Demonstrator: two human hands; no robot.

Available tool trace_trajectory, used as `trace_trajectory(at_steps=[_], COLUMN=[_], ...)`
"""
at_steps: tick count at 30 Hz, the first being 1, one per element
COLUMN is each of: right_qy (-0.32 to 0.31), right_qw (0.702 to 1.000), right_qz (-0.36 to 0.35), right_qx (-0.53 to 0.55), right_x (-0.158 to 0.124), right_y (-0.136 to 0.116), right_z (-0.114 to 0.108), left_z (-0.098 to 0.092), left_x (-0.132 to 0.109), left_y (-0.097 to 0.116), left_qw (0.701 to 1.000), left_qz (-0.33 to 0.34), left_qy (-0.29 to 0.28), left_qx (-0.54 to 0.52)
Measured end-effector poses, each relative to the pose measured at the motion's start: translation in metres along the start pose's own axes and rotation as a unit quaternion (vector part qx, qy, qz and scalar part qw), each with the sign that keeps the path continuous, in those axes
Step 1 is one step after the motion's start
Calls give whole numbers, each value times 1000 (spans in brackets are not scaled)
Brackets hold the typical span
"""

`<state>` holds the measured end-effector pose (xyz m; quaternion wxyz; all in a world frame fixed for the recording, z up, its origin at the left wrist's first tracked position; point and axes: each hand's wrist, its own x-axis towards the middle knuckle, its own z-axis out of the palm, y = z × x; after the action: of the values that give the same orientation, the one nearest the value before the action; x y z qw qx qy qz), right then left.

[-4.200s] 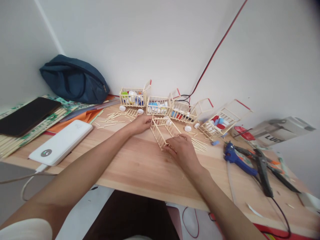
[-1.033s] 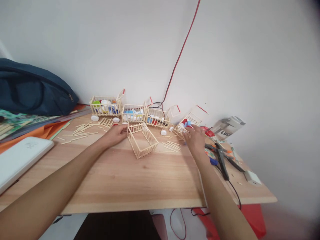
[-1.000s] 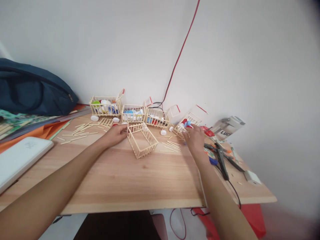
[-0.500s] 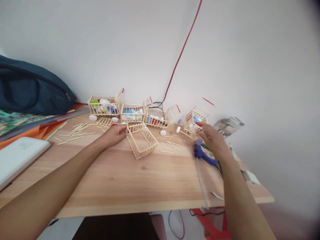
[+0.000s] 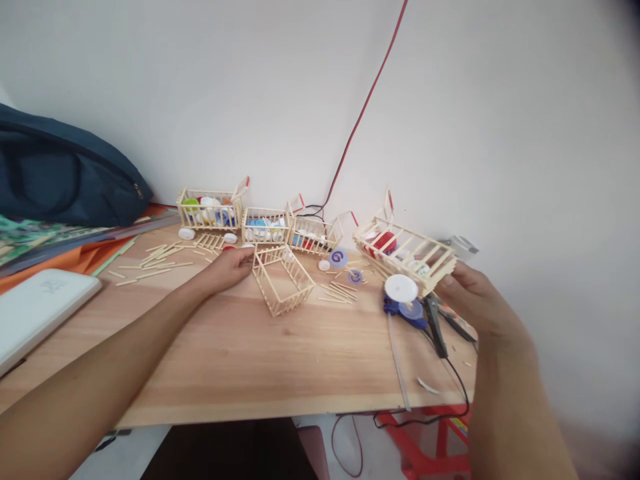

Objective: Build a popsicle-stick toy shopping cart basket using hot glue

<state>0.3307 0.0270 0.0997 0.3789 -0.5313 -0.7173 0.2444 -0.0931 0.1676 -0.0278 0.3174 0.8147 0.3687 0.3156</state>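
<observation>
In the head view my right hand (image 5: 477, 300) grips the end of a small cart made of wooden sticks (image 5: 436, 279), raised and tilted on the right. Coloured bottle caps (image 5: 384, 241) lie inside it, a white cap wheel (image 5: 401, 288) is on its near side, and a handle with a red bar (image 5: 391, 199) sticks up at its far end. On the left, my left hand (image 5: 227, 268) has its curled fingers at the corner of an open stick basket (image 5: 291, 301) resting on the table; their exact hold is partly hidden.
Behind stand several stick carts (image 5: 207, 217) with caps. Loose sticks (image 5: 337, 292) lie on the wooden table (image 5: 250, 360). A blue glue gun (image 5: 415, 321), its cord and black-handled pliers (image 5: 436, 327) are right. A white power bank (image 5: 50, 313) and dark blue bag (image 5: 65, 177) are left.
My right hand has lifted the cart and moved it right and nearer, turning it so its side and cap wheels show. My left hand and the stick basket stay nearly in place.
</observation>
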Motion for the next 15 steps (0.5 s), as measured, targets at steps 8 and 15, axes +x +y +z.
trace_trajectory(at_steps=[8,15], right_qy=[40,136], right_qw=[995,982], right_qz=[17,-7], right_qx=[94,130], right_x=[17,42], right_y=[-24,-26], right_z=[-6,-9], left_z=[-1,-1], left_x=[0,0], left_y=[1,0], left_qw=[1000,1000], left_qz=[-7,-6], left_qy=[0,11], left_qx=[2,10])
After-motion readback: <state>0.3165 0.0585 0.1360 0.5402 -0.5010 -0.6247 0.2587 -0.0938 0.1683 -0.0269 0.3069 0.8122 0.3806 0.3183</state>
